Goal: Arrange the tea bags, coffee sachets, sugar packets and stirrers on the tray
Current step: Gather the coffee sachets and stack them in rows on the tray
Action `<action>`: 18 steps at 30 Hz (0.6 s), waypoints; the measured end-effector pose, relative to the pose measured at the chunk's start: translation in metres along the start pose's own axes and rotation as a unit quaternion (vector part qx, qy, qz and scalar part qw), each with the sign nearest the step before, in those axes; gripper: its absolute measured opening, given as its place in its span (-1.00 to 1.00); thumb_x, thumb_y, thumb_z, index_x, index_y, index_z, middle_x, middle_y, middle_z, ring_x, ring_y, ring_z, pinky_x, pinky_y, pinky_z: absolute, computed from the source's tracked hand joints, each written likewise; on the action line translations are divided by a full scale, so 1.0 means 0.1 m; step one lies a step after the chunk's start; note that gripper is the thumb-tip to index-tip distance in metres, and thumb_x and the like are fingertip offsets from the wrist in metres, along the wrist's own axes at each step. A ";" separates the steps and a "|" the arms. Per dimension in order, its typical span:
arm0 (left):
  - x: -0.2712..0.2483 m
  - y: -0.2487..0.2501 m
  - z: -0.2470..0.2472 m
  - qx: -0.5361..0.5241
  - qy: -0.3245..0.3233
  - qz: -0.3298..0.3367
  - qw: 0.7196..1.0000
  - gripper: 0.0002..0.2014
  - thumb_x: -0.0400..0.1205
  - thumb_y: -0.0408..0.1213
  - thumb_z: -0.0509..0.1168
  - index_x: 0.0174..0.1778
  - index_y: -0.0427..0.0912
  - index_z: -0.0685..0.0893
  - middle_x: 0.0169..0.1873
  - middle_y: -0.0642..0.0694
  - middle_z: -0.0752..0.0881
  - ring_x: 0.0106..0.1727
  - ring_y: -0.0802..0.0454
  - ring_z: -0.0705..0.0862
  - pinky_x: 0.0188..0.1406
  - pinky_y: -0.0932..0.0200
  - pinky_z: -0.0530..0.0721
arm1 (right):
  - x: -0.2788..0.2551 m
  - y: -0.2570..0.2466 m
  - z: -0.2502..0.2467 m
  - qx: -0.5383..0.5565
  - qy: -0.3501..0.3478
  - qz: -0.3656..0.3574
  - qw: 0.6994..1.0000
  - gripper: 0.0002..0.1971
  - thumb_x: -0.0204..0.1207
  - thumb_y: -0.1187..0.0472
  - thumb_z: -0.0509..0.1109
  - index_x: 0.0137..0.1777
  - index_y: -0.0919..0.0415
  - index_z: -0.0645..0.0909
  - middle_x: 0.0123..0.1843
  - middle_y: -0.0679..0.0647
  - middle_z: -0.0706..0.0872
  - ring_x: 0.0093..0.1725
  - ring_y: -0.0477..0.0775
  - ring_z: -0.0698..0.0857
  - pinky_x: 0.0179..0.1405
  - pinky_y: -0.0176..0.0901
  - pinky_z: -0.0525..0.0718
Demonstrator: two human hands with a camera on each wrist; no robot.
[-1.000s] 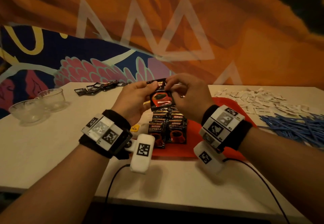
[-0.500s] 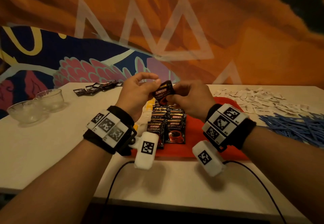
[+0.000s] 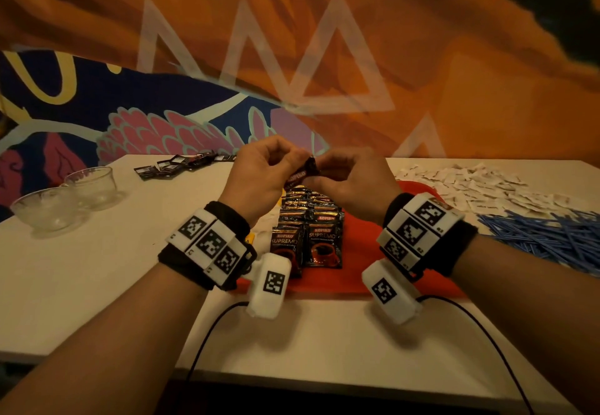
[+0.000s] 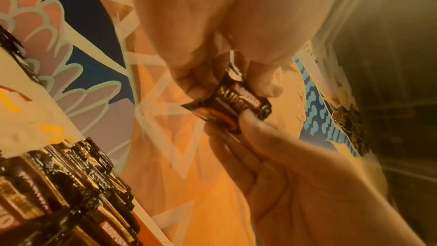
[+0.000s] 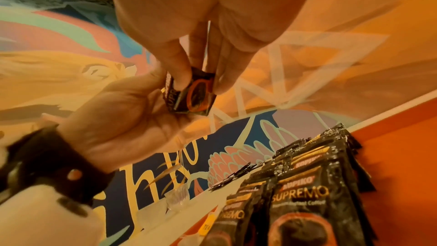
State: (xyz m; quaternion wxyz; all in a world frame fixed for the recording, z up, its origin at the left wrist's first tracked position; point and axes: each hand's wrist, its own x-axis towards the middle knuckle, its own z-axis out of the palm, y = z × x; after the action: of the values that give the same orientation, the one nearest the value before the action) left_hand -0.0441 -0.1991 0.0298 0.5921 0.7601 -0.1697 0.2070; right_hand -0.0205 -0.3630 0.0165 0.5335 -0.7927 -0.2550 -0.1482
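Observation:
Both hands hold one black Kopiko coffee sachet (image 3: 303,173) in the air above the red tray (image 3: 360,252). My left hand (image 3: 269,171) pinches its left end and my right hand (image 3: 344,177) pinches its right end. The left wrist view shows the sachet (image 4: 227,108) bent between the fingertips, and so does the right wrist view (image 5: 191,94). On the tray lie two overlapping rows of coffee sachets (image 3: 308,233). A yellow tea bag tag (image 3: 250,237) peeks out beside the left wrist. White sugar packets (image 3: 480,187) and blue stirrers (image 3: 552,236) lie on the table at the right.
Two glass bowls (image 3: 65,197) stand at the table's left. A small heap of dark sachets (image 3: 181,164) lies at the far edge by the painted wall. Black cables (image 3: 207,340) run from the wrist cameras over the table's front edge.
The sachet was held flat and facing me a second ago. Now it is tilted and bent between the fingertips, and both hands have drawn closer together, a little higher.

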 end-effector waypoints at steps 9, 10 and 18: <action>0.05 -0.04 -0.04 0.042 0.025 0.023 0.999 -0.89 0.62 -0.30 0.46 -0.01 -0.08 0.66 -0.24 -0.08 0.77 -0.24 0.07 0.79 -0.28 0.20 0.78 | -0.03 -0.03 0.03 -0.005 -0.003 -0.007 1.000 -0.92 0.42 0.23 0.62 -0.14 0.06 0.80 -0.17 -0.03 0.85 -0.12 -0.08 0.81 0.01 -0.07 0.74; 0.05 -0.05 -0.05 0.038 0.029 0.019 0.999 -0.91 0.63 -0.27 0.45 -0.01 -0.10 0.68 -0.20 -0.07 0.78 -0.18 0.10 0.79 -0.22 0.23 0.79 | -0.02 -0.04 0.03 -0.018 0.004 -0.003 1.000 -0.94 0.43 0.20 0.62 -0.13 0.07 0.81 -0.16 -0.04 0.84 -0.15 -0.14 0.78 -0.05 -0.12 0.70; 0.04 -0.18 -0.05 0.052 0.034 -0.009 0.998 -0.85 0.65 -0.25 0.42 -0.11 -0.27 0.79 -0.31 -0.08 0.81 -0.31 0.13 0.76 -0.26 0.22 0.71 | -0.03 -0.06 0.01 -0.065 0.007 0.020 0.998 -0.91 0.44 0.18 0.61 -0.21 0.00 0.75 -0.28 -0.19 0.76 -0.25 -0.32 0.67 -0.16 -0.44 0.53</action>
State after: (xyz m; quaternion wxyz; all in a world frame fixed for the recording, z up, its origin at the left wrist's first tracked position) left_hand -0.0324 -0.1903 0.0177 0.5594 0.7838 -0.1316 0.2354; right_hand -0.0261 -0.3615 0.0191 0.4854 -0.8297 -0.2251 -0.1588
